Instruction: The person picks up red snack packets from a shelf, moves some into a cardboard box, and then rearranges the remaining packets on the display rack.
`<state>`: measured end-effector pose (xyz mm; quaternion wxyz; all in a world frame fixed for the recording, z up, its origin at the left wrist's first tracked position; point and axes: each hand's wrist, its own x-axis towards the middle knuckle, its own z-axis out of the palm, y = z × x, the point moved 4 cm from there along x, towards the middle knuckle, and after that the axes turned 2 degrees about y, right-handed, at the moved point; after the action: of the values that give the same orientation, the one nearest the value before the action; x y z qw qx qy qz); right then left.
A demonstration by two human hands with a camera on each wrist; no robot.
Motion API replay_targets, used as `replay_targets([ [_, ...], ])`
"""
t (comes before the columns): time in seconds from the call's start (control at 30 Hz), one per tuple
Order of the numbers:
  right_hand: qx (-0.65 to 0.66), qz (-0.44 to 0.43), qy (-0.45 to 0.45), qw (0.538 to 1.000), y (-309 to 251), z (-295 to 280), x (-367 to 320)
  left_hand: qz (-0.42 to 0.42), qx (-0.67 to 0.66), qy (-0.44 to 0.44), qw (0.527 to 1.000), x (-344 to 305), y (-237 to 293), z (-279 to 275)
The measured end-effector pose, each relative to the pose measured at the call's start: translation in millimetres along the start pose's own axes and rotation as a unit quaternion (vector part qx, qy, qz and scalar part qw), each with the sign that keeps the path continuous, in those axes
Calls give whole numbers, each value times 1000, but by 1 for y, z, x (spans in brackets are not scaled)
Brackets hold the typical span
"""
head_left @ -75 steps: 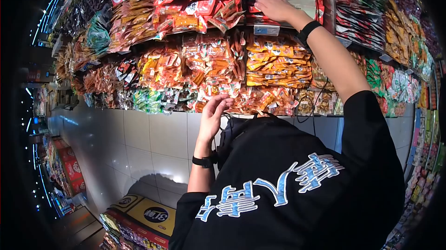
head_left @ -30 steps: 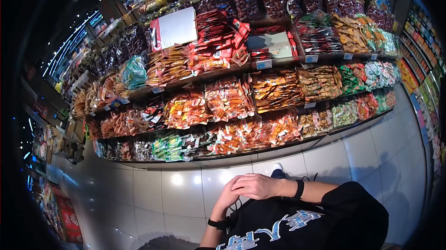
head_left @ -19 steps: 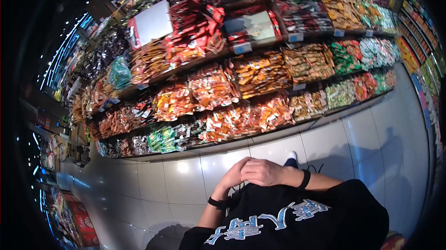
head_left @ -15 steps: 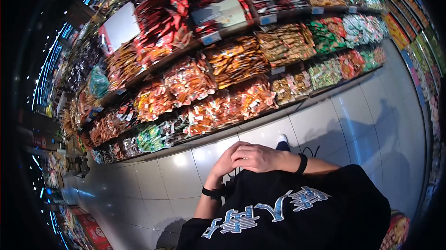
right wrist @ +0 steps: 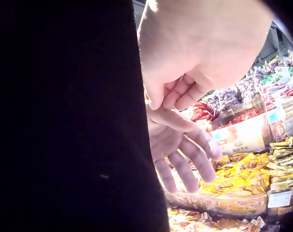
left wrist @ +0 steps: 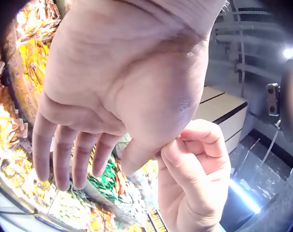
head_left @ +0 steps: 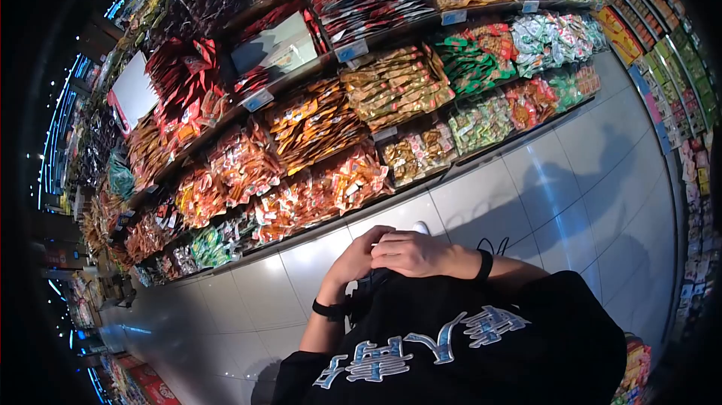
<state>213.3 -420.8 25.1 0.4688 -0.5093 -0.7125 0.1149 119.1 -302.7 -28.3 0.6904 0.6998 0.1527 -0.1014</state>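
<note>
In the head view my two hands meet in front of the black shirt. My left hand [head_left: 352, 260] has its palm toward the left wrist camera [left wrist: 117, 72], with the fingers extended and slightly spread. My right hand [head_left: 415, 253] lies against its thumb side; in the left wrist view its thumb and curled fingers [left wrist: 197, 169] pinch the left thumb near its base. The right wrist view shows the same hold, partly hidden by dark cloth [right wrist: 69, 121]. No packet shows in either hand. Yellow snack packets [right wrist: 238, 176] lie in a bin beyond the hands.
A tiered display of snack packets [head_left: 312, 123] runs diagonally ahead, with price tags [head_left: 351, 51] along its upper edge. A pale panel [head_left: 282, 53] lies in one upper bin, and a white board [head_left: 135, 93] stands left of it. Tiled floor [head_left: 519, 202] separates me from the display.
At first my right hand was on red packets in the upper bin; it has come down and back to my left hand. The head view has since swung right, shifting the display leftward.
</note>
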Motion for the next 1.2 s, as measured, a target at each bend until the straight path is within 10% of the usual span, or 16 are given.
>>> replay_targets([
  [0.6,73,-7,-101,992,30,-22,62,47,91,-31,994,26,44,-44],
  [0.97,122,11,-181,976,78,97,230,45,35,52,997,-47,-21,-229],
  [1.2,-85,68,-42,993,114,45,406,15,7,66,998,-93,-61,-337],
])
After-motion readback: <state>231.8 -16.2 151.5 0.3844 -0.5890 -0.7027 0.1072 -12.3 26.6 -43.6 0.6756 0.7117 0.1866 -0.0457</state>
